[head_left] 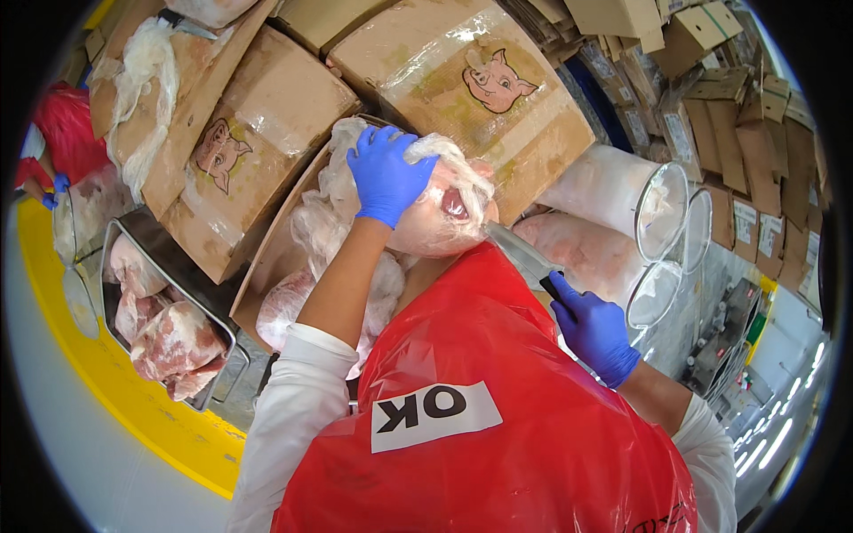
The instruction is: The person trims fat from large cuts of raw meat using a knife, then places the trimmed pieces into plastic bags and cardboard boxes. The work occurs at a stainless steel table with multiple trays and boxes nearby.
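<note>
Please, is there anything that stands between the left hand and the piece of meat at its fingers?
Yes, pale plastic film: it bunches beside the blue-gloved left hand and covers at least part of the meat. The knife in the right hand is at the meat's lower right, not between them.

Looks like a meat-processing plant. Shows raw meat (176,342) in a metal tub (194,280), pig-print boxes (426,93), cardbd (733,147) stacked at R, plus plastic apron (498,355), gloves (391,173) & knife (522,253), w/ strip lts (777,444) at lower R.
</note>
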Demonstrator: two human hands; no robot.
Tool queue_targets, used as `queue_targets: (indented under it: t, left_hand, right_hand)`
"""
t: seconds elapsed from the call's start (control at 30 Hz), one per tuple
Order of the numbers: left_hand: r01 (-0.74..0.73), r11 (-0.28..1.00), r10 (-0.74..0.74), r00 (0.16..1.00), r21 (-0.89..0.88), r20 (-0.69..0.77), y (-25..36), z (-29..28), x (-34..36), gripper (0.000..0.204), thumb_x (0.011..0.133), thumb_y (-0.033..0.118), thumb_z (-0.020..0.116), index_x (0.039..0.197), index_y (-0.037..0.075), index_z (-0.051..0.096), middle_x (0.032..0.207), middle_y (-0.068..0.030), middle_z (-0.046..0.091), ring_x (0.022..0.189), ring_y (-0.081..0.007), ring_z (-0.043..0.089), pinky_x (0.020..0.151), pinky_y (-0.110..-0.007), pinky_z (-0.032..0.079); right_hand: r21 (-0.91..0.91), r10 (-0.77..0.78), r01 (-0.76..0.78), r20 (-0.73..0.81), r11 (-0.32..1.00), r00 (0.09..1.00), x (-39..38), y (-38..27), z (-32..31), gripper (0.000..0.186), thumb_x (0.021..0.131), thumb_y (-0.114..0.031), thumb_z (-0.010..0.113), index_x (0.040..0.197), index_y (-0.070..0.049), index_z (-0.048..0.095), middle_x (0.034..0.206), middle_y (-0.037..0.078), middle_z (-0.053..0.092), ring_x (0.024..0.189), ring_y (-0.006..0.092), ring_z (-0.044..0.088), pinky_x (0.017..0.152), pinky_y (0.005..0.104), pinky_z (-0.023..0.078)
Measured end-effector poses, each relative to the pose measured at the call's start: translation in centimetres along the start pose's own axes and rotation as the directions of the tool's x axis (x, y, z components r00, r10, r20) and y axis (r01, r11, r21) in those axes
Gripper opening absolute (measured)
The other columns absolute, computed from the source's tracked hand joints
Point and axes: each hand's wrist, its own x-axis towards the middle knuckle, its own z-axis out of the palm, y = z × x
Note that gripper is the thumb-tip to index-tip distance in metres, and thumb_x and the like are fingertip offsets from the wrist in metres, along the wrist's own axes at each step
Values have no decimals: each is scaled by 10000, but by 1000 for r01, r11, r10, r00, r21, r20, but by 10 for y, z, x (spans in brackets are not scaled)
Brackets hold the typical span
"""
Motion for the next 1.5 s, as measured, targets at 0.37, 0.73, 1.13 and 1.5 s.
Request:
queue_targets:
  t: [0.37, 0.73, 1.13, 1.5]
  left_hand:
    - [-97, 995, 98, 995, 19, -15, 8, 6, 9, 350, 749, 378, 818, 948, 93, 770, 1027, -97, 701, 1042, -307, 608, 966, -420, 473]
    - [-37, 999, 39, 999, 40, -36, 10, 15, 9, 377, 757, 440, 800, 931, 107, 776, 1057, -88, 690, 1069, -307, 590, 943, -447, 490]
    - [-52, 999, 52, 995, 4, -80, 2, 22, 6, 421, 742, 391, 844, 937, 30, 756, 1033, -152, 712, 993, -343, 642, 933, -435, 501]
    - [66, 995, -65, 998, 81, -14, 17, 16, 10, 445, 745, 406, 834, 959, 24, 754, 1051, -158, 703, 1029, -340, 635, 941, -428, 498]
  right_hand:
    - [120, -10, 41, -246, 992, 969, -41, 56, 142, 551, 880, -217, 745, 1409, -187, 595, 686, 103, 540, 492, 278, 549, 457, 416, 440]
    - [283, -11, 114, -344, 952, 939, -48, 92, 216, 535, 896, -261, 719, 1414, -271, 588, 686, 103, 546, 481, 270, 534, 449, 416, 436]
    - [119, -15, 16, -9, 993, 1000, -18, 37, 21, 498, 936, -303, 665, 1422, -272, 562, 667, 128, 597, 538, 316, 615, 505, 442, 512]
    - [306, -42, 137, -300, 942, 953, -34, 88, 192, 545, 901, -240, 722, 1425, -268, 577, 707, 101, 567, 481, 268, 558, 450, 405, 462]
